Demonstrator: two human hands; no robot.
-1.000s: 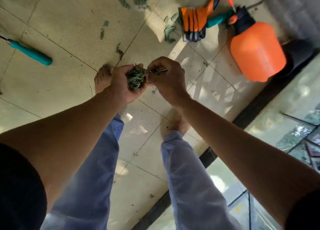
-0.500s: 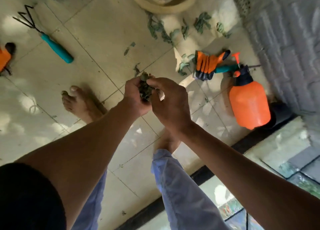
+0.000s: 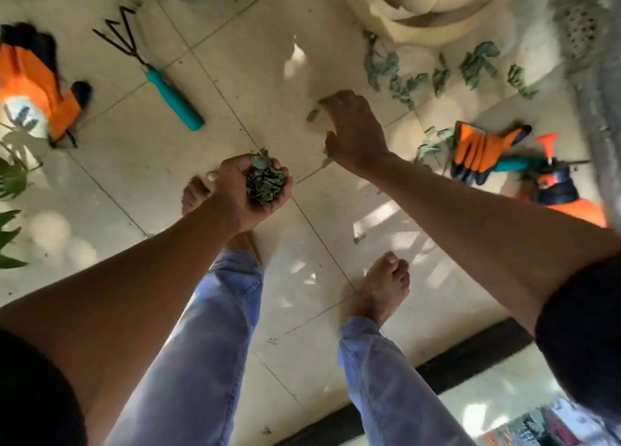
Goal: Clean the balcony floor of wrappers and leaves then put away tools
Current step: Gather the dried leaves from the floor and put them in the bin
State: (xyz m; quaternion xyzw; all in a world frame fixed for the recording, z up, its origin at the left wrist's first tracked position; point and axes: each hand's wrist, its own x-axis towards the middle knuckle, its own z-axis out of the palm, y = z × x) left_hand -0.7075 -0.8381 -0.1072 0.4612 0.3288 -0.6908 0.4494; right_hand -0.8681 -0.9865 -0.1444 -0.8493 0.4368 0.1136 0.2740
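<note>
Your left hand (image 3: 250, 190) stays cupped, fingers curled round a clump of dry green leaves (image 3: 265, 183) above the cream tiled balcony floor (image 3: 235, 86). Your right hand (image 3: 353, 126) has left that clump and reaches out, fingers loosely bent, empty, toward scattered green leaves (image 3: 403, 83) farther off, so gathering continues

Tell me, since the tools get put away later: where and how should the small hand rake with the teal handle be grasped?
Probably by the teal handle of the hand rake, coming down from above, fingers wrapped across it. It lies flat on the tile floor with bare floor on both sides, and the dark prongs point away towards the top left.
</note>
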